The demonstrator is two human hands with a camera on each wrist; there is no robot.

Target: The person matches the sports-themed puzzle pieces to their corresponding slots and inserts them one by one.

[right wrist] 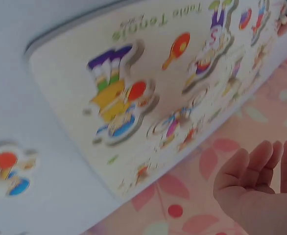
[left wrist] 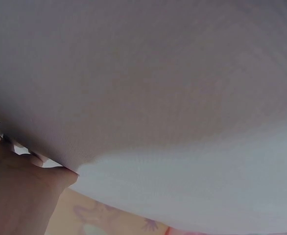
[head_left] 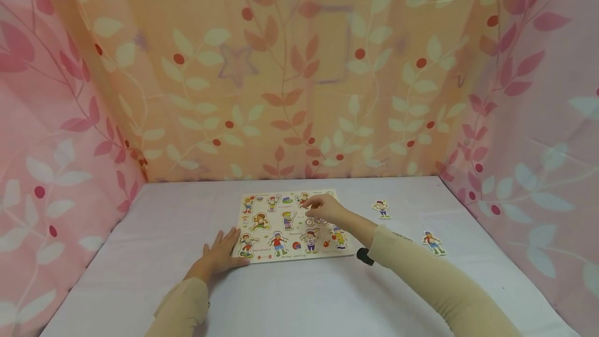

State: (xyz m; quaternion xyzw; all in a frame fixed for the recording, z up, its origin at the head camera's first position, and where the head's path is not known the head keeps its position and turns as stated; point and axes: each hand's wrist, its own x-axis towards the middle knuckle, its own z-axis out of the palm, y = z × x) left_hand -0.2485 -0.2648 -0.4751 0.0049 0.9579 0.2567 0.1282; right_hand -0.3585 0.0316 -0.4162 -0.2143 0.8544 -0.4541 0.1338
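Observation:
A pale wooden puzzle board lies on the table with colourful sports figures set in it. My left hand rests with spread fingers at the board's left edge; in the left wrist view the left hand shows only at the lower left corner. Above the board's upper right part is my right hand, its fingers loosely bent. Nothing shows between the fingers of the right hand in the right wrist view. A table tennis figure sits in the board's near right corner, slightly raised from the surface.
Right of the board, two loose figure pieces lie on the white table: a farther piece and a nearer piece. Leaf-patterned curtains stand behind the table and on both sides.

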